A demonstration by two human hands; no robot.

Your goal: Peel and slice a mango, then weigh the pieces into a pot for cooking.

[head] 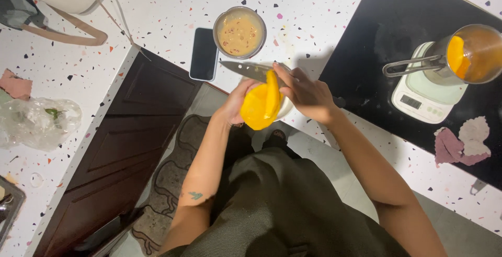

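A peeled, bright yellow-orange mango (260,108) is held over the edge of the speckled white terrazzo counter (162,11), just above a pale bowl (285,109) that is mostly hidden behind it. The left hand (235,102) cups the fruit from the side, fingers wrapped around it. The right hand (306,93) is closed on the handle of a steel kitchen knife (250,70) — its blade points left, lying across the top of the mango, where a slice stands partly away from the flesh.

Just beyond the blade sits a round metal bowl of tan sauce with red flecks (240,32), and beside it a black phone (204,54) lies face up. To the right, on a black mat (397,21), a pale green kitchen scale (428,92) carries a metal pot with a long handle (460,55) — mango pieces show inside.
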